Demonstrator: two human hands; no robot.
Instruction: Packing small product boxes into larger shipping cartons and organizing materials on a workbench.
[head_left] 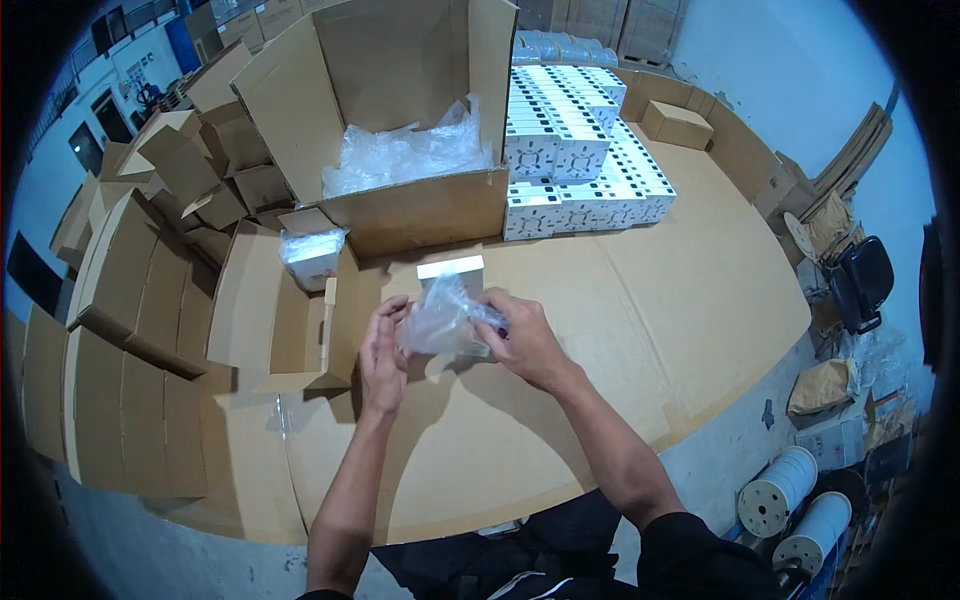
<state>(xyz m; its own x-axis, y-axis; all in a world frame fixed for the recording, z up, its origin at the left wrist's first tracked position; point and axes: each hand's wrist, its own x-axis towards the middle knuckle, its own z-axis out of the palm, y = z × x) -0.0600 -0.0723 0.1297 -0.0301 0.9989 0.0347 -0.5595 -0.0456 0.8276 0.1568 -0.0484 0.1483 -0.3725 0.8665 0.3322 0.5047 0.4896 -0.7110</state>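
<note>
A crumpled clear plastic bag point(440, 322) is between my two hands over the cardboard-covered table. My right hand point(527, 338) is closed on the bag's right side, its fingers pinching the film. Alongside the bag's left edge, my left hand point(384, 350) has its fingers stretched out and touches the film. A small white box point(450, 268) shows just beyond the bag; whether it lies partly inside the film, I cannot tell. To the left, an open carton point(348, 330) has a plastic-wrapped white box point(314, 258) at its far end.
Behind stands a large open carton point(420, 215) of clear plastic bags point(410, 150). Many white boxes point(585, 205) are stacked to its right. Folded cartons point(135, 400) crowd the left side. A small brown box point(676, 125) sits far right; cable spools point(778, 492) stand on the floor.
</note>
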